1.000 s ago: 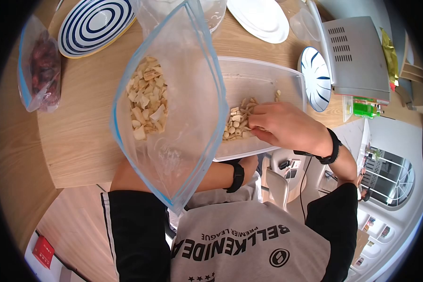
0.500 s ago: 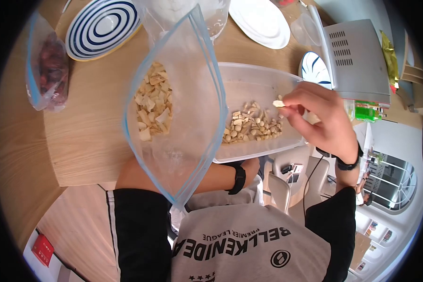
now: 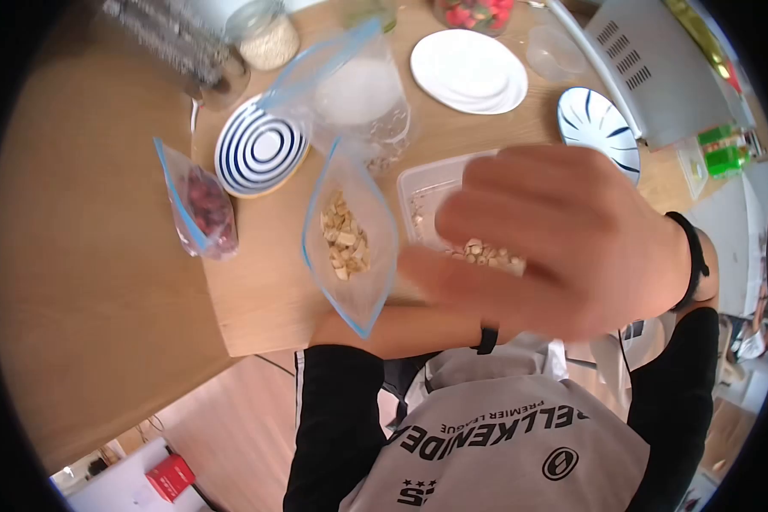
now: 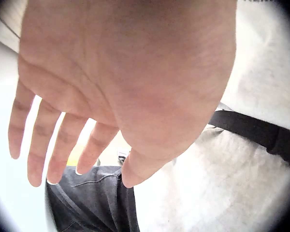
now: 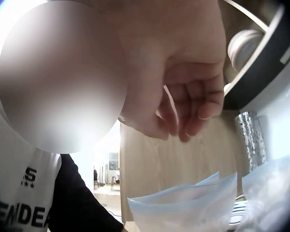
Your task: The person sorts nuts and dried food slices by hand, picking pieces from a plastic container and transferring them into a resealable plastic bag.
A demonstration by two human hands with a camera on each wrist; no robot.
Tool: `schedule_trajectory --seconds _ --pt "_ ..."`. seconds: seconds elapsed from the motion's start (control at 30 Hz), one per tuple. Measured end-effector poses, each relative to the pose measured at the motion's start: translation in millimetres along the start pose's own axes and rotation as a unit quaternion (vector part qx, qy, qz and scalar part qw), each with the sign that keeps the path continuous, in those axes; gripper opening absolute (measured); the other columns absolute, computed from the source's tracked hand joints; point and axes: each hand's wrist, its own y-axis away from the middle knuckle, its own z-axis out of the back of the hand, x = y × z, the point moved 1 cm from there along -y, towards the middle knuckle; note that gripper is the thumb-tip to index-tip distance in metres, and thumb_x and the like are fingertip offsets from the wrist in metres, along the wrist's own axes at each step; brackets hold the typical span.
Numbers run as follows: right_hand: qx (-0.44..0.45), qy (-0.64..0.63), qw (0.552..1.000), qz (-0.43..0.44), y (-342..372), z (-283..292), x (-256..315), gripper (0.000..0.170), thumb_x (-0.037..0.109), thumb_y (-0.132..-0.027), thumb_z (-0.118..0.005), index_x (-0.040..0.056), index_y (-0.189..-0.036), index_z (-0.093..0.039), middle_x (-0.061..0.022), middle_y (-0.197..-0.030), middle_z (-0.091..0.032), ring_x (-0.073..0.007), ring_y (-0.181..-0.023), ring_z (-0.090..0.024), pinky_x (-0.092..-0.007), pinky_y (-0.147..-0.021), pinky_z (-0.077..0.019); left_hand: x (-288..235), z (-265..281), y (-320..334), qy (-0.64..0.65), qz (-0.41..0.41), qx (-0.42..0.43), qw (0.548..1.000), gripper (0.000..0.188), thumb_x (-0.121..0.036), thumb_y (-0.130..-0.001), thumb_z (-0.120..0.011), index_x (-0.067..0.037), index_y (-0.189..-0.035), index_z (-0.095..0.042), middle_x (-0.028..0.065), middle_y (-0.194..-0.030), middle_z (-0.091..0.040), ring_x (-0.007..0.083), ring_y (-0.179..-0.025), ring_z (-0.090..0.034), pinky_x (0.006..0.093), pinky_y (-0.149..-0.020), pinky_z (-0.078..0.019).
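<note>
My right hand hovers large and blurred in front of the head camera, overlapping a clear plastic box with small pale dried pieces in it. Its fingers are relaxed and nothing shows between them in the right wrist view. Left of the box stands a blue-edged zip bag, its mouth spread, with pale dried chips inside. My left hand, palm in view and fingers straight, hangs by the light shirt and dark trousers in the left wrist view; the right hand hides it in the head view.
A zip bag of dark red dried fruit and a blue-ringed plate are on the left. Behind stand a bag of white contents, a jar and a white plate. A blue-striped dish lies at right.
My right hand has risen from the box toward the head camera; the pale piece it pinched no longer shows. The head view has swung left and farther up the table.
</note>
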Motion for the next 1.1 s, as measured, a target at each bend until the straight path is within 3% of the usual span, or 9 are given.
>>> schedule_trajectory --seconds 0.1,0.2,0.3,0.37,0.47,0.6,0.73,0.9,1.1 --pt "-0.127 0.071 0.986 0.077 15.5 19.9 27.2 0.016 0.01 -0.068 -0.07 0.0098 -0.082 -0.064 -0.0014 -0.077 -0.054 -0.0154 -0.056 -0.048 -0.0275 -0.043 -0.0315 12.2 21.0 5.0 0.011 -0.031 -0.004 0.999 0.031 -0.026 -0.101 -0.056 -0.004 -0.12 -0.068 0.0101 -0.117 -0.07 0.0273 -0.104 -0.069 0.0426 -0.092 -0.0557" --pt "-0.23 0.066 0.97 0.046 29.4 37.4 56.0 0.015 0.009 -0.066 -0.066 0.0137 -0.08 -0.062 -0.0004 -0.079 -0.056 -0.0155 -0.057 -0.048 -0.025 -0.044 -0.0321 28.1 44.8 15.8 0.03 -0.063 0.017 0.997 0.031 -0.026 -0.101 -0.056 -0.004 -0.119 -0.068 0.0102 -0.117 -0.07 0.0274 -0.103 -0.069 0.0426 -0.092 -0.0555" --pt "-0.284 0.086 0.955 0.018 49.8 45.6 71.8 0.015 0.01 -0.067 -0.066 0.0139 -0.081 -0.062 -0.0004 -0.079 -0.056 -0.0154 -0.057 -0.048 -0.025 -0.044 -0.0323 41.1 68.5 30.6 0.053 -0.068 0.055 0.995 0.031 -0.026 -0.101 -0.057 -0.004 -0.119 -0.068 0.0102 -0.116 -0.07 0.0275 -0.103 -0.068 0.0426 -0.093 -0.0553" --pt "-0.311 0.084 0.947 0.002 150.8 52.5 120.4 0.015 0.01 -0.067 -0.066 0.0141 -0.081 -0.063 -0.0003 -0.08 -0.057 -0.0154 -0.058 -0.048 -0.0249 -0.045 -0.0326 44.4 78.7 40.8 0.076 -0.055 0.076 0.993 0.031 -0.026 -0.101 -0.057 -0.004 -0.119 -0.068 0.0103 -0.116 -0.07 0.0276 -0.103 -0.068 0.0425 -0.093 -0.0552" --pt "-0.326 0.053 0.944 -0.012 108.0 38.4 96.5 0.015 0.01 -0.068 -0.067 0.0143 -0.082 -0.063 -0.0002 -0.08 -0.057 -0.0154 -0.058 -0.049 -0.0248 -0.045 -0.033 35.7 86.2 59.6 0.126 -0.004 0.084 0.988 0.03 -0.026 -0.1 -0.057 -0.004 -0.118 -0.068 0.0103 -0.116 -0.07 0.0277 -0.103 -0.068 0.0425 -0.093 -0.055" --pt "-0.335 0.011 0.942 0.002 187.2 36.0 114.3 0.015 0.01 -0.069 -0.067 0.0146 -0.083 -0.063 -0.0001 -0.081 -0.057 -0.0153 -0.059 -0.049 -0.0247 -0.045 -0.0335 39.5 103.2 119.3 0.1 0.165 -0.112 0.975 0.018 -0.008 -0.085 -0.077 -0.002 -0.101 -0.07 0.012 -0.099 -0.072 0.0321 -0.091 -0.069 0.0429 -0.084 -0.0545" --pt "-0.35 -0.024 0.936 0.025 206.7 27.6 120.7 0.015 0.011 -0.07 -0.067 0.0149 -0.084 -0.063 0.0 -0.082 -0.058 -0.0152 -0.059 -0.05 -0.0246 -0.045 -0.034 34.8 122.4 190.1 0.042 0.285 -0.203 0.936 0.006 -0.001 -0.089 -0.072 -0.002 -0.095 -0.071 0.013 -0.092 -0.073 0.0328 -0.083 -0.07 0.0413 -0.075 -0.0554" --pt "-0.354 -0.029 0.933 0.05 224.3 26.1 133.0 0.014 0.011 -0.072 -0.068 0.0153 -0.085 -0.063 0.0002 -0.083 -0.058 -0.0152 -0.06 -0.05 -0.0245 -0.046 -0.0346 30.0 128.3 242.8 -0.112 0.491 -0.331 0.798 0.01 0.0 -0.097 -0.061 0.0 -0.09 -0.068 0.0125 -0.085 -0.071 0.0288 -0.077 -0.068 0.0366 -0.071 -0.0532" --pt "-0.341 -0.027 0.937 0.071 211.5 26.6 134.0 0.014 0.012 -0.074 -0.068 0.0158 -0.086 -0.063 0.0004 -0.084 -0.059 -0.0151 -0.061 -0.051 -0.0243 -0.046 -0.0354 57.1 140.8 229.4 -0.153 0.423 -0.385 0.806 0.02 -0.009 -0.104 -0.059 0.001 -0.088 -0.066 0.0118 -0.081 -0.07 0.025 -0.072 -0.066 0.0333 -0.07 -0.0508"
